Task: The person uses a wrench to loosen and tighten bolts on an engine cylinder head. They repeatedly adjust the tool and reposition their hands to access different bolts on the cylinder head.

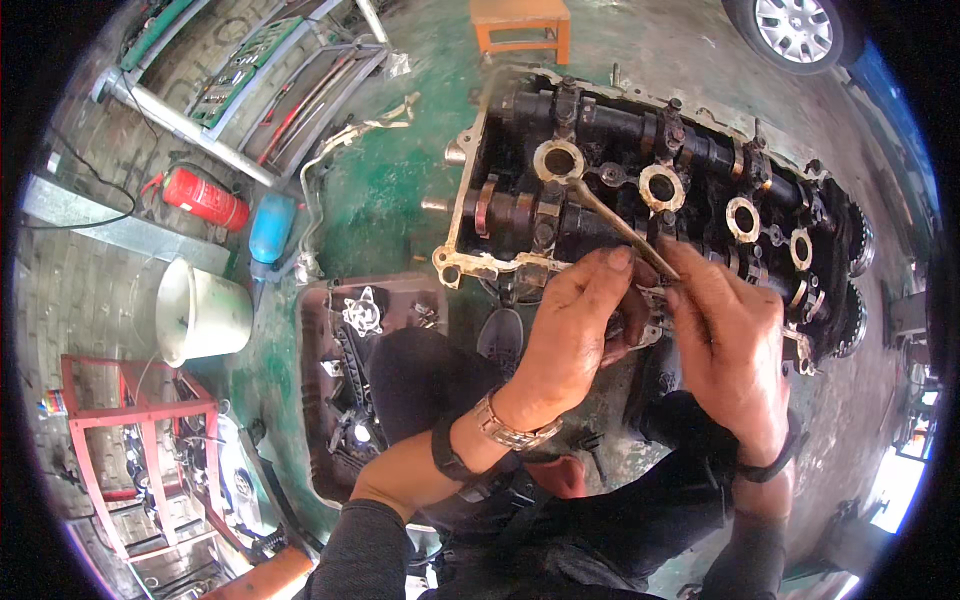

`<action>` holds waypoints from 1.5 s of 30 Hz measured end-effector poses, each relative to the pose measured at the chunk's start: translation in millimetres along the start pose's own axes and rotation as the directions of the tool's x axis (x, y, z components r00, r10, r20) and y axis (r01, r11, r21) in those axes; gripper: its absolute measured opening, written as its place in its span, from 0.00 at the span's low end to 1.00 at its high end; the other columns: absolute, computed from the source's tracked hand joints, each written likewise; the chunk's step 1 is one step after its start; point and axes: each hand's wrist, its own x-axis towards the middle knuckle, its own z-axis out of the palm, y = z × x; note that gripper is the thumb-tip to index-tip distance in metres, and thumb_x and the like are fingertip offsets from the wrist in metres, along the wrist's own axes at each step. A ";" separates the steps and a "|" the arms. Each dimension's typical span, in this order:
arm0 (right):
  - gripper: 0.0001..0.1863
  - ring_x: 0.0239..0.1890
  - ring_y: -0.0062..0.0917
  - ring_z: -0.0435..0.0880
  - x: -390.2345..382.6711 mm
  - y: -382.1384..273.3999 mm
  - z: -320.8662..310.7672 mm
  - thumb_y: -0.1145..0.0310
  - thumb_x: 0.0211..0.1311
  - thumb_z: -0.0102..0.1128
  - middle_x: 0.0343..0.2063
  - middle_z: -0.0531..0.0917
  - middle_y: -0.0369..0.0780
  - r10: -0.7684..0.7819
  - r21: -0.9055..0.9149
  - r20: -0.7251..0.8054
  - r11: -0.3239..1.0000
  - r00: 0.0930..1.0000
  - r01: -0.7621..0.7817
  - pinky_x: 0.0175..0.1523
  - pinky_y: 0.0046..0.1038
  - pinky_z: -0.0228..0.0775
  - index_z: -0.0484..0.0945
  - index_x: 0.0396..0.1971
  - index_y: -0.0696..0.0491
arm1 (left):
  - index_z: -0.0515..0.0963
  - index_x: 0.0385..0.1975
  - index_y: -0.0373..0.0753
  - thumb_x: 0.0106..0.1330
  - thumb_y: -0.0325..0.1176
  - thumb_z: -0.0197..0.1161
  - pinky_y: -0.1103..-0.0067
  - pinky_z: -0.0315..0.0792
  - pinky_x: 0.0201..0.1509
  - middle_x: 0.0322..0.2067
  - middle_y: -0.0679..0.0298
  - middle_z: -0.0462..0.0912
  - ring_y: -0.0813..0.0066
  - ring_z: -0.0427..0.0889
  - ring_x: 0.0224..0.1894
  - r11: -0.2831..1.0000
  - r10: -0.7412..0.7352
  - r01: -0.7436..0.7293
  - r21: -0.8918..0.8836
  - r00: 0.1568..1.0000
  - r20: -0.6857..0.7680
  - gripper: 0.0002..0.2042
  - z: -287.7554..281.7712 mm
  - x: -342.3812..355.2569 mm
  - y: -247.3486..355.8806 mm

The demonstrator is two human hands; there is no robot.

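A cylinder head, black with oil inside a pale rim, lies in front of me with its camshafts exposed. My right hand is closed on a slim, dull metal rod. The rod's far end reaches the pale ring at the left of the row. Close beside it, over the near edge of the cylinder head, my left hand has its thumb and fingers drawn together near the rod. Whatever its curled fingers hold, if anything, is hidden.
A brown tray with metal parts sits on the floor at left. Beyond it stand a white bucket, a blue container, a red fire extinguisher and a red metal frame. An orange stool is at the far side.
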 end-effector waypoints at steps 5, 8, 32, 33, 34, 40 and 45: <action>0.18 0.30 0.32 0.85 0.6 2.3 0.8 0.84 0.59 0.58 0.34 0.85 0.49 -0.004 0.036 -0.091 0.999 0.996 0.007 0.37 0.30 0.75 0.79 0.51 0.62 | 0.77 0.39 0.38 0.77 0.49 0.51 0.88 0.53 0.15 0.17 0.69 0.73 0.87 0.64 0.14 0.999 0.047 -0.047 0.006 0.995 -0.083 0.18 2.1 -1.2 -2.8; 0.18 0.32 0.29 0.86 0.4 3.5 -1.8 0.83 0.60 0.58 0.36 0.86 0.48 -0.014 -0.047 0.025 0.999 1.000 0.015 0.38 0.28 0.76 0.78 0.52 0.62 | 0.77 0.42 0.37 0.76 0.49 0.48 0.87 0.51 0.16 0.19 0.70 0.74 0.87 0.63 0.15 0.997 0.074 -0.070 0.040 0.992 -0.100 0.20 2.0 -0.7 -3.2; 0.18 0.32 0.23 0.85 -0.4 8.5 -0.6 0.80 0.62 0.59 0.35 0.87 0.44 -0.024 -0.015 -0.207 1.000 0.978 0.021 0.40 0.26 0.77 0.78 0.53 0.61 | 0.72 0.55 0.34 0.78 0.50 0.46 0.86 0.51 0.15 0.20 0.66 0.75 0.85 0.63 0.15 0.987 0.149 -0.141 0.074 0.982 -0.117 0.23 4.0 -2.1 -3.9; 0.18 0.33 0.24 0.85 -0.4 8.3 -0.4 0.80 0.62 0.59 0.35 0.87 0.45 -0.027 -0.026 -0.146 0.999 0.989 0.024 0.41 0.27 0.77 0.78 0.53 0.61 | 0.72 0.56 0.34 0.78 0.50 0.46 0.86 0.50 0.15 0.20 0.65 0.75 0.86 0.62 0.15 0.986 0.150 -0.140 0.093 0.982 -0.112 0.24 4.0 -2.3 -3.8; 0.18 0.33 0.25 0.86 -0.2 8.0 -0.4 0.80 0.62 0.59 0.35 0.87 0.46 -0.011 -0.028 -0.077 1.000 0.997 0.009 0.42 0.27 0.76 0.78 0.53 0.61 | 0.72 0.56 0.33 0.78 0.51 0.45 0.86 0.50 0.15 0.20 0.65 0.75 0.86 0.62 0.15 0.986 0.150 -0.140 0.092 0.983 -0.108 0.24 4.0 -2.6 -3.6; 0.18 0.32 0.29 0.85 0.6 5.7 -3.5 0.81 0.62 0.58 0.33 0.85 0.48 0.013 0.049 -0.126 0.999 0.992 -0.007 0.40 0.27 0.75 0.78 0.53 0.62 | 0.71 0.58 0.33 0.77 0.53 0.45 0.87 0.49 0.16 0.20 0.63 0.76 0.86 0.61 0.14 0.986 0.152 -0.144 0.083 0.983 -0.105 0.27 3.3 -2.6 -4.8; 0.18 0.32 0.34 0.86 1.2 7.5 -6.0 0.82 0.59 0.60 0.33 0.85 0.47 0.027 -0.013 -0.116 1.000 0.993 -0.029 0.38 0.29 0.77 0.78 0.51 0.60 | 0.71 0.59 0.34 0.76 0.55 0.44 0.86 0.49 0.16 0.20 0.63 0.77 0.85 0.60 0.14 0.986 0.149 -0.141 0.088 0.985 -0.091 0.28 2.2 -1.8 -5.5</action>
